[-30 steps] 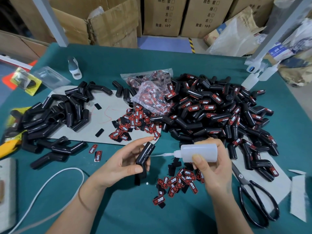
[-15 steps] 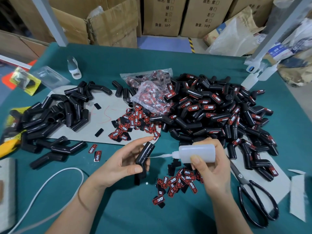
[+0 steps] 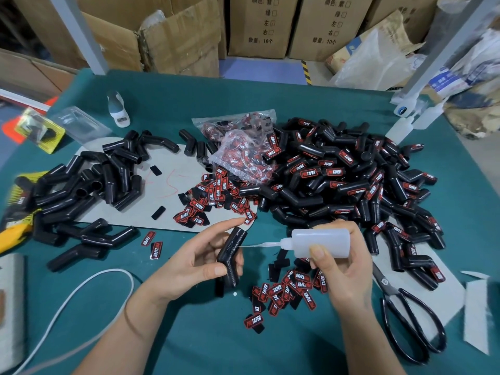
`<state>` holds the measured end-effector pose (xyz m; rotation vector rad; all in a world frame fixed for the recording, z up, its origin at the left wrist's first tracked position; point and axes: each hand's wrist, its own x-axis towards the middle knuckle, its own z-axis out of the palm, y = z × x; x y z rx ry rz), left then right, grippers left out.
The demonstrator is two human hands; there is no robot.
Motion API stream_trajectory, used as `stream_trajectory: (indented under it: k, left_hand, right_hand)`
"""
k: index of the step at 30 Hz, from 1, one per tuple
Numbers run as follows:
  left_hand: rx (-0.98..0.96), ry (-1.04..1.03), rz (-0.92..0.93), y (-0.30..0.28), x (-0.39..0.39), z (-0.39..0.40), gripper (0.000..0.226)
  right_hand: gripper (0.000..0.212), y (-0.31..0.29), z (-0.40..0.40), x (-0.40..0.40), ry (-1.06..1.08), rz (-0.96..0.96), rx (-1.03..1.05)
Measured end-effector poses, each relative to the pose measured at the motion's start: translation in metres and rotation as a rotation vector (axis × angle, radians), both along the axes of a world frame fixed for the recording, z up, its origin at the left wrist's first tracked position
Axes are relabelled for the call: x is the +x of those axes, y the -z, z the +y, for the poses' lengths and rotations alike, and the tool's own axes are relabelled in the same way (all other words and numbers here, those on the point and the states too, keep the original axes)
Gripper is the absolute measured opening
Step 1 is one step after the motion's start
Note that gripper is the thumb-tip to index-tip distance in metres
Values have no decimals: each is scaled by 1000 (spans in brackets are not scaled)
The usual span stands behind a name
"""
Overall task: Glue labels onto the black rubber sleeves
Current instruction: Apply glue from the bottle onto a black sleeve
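My left hand (image 3: 194, 262) grips a bent black rubber sleeve (image 3: 231, 253), held upright above the green table. My right hand (image 3: 342, 269) holds a white glue bottle (image 3: 320, 242) on its side, its thin nozzle touching the upper half of that sleeve. Loose red and black labels (image 3: 286, 290) lie just below the hands. More labels (image 3: 213, 197) are scattered on a grey card (image 3: 162, 185). Plain sleeves (image 3: 89, 190) are heaped at the left, labelled sleeves (image 3: 349, 182) at the right.
Black scissors (image 3: 408, 318) lie right of my right hand. A clear bag of labels (image 3: 240, 152) sits at the table's middle. A white cable (image 3: 70, 301) curves at the lower left, a yellow knife (image 3: 13, 232) at the left edge. Cardboard boxes (image 3: 178, 41) stand behind the table.
The glue bottle has shifted slightly up and left, its nozzle staying on the sleeve. My left hand and the sleeve have held still.
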<state>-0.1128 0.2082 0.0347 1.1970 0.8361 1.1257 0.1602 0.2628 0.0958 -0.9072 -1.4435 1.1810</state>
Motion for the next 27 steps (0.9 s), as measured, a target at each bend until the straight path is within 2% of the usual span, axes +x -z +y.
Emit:
stream_trajectory:
  k: [10,14,19,27]
  left_hand:
    - [-14,16,-32,4,-1,1,80]
    - [-7,15,-24,2,-1,1,79]
    - [-6,14,-23,-1,0,1,78]
    - [-8,4,-8,-1,0,0,78]
  right_hand:
    - [20,3,5,3,58,52,-27]
    - [31,3,3,2,52,11,-27]
    - [21,2,4,2,71,28,-28]
    - [19,3,3,2,76,16,-11]
